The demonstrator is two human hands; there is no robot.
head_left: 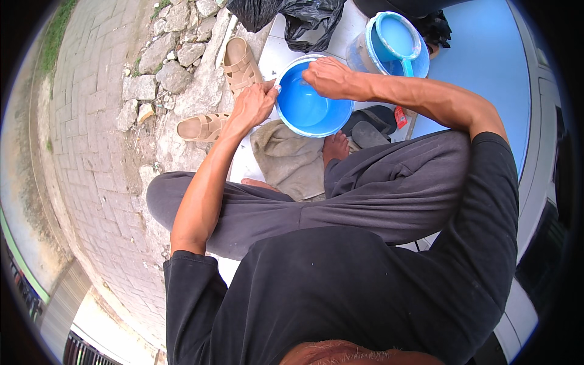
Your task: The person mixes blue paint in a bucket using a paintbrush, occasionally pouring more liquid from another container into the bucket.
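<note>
While the person sits on the ground with legs crossed, both hands are up at one blue bucket (pixel 310 109). It stands on the white floor just in front of the bare foot (pixel 336 148), and it looks like it has nothing in it. The left hand (pixel 252 104) is at the bucket's left rim, with its fingers closed on the edge. The right hand (pixel 328 78) lies over the top rim, fingers curled down; I cannot tell if it is pinching the rim or only resting there. Count the buckets and you get two: the blue one at the hands, and a second, clear bucket (pixel 365 55) farther back to the right. Inside that one sits one light blue scoop (pixel 396 38) with a handle. Two tan sandals (pixel 240 64) lie apart on the rough stone to the left, one near the left hand and one lower down (pixel 204 126). Two dark slippers (pixel 371 125) sit side by side just right of the blue bucket. One grey cloth (pixel 289 159) is spread on the floor under the foot. One black plastic bag (pixel 301 18) is bunched up behind the blue bucket. A path of grey bricks (pixel 91 121) runs along the left side.
</note>
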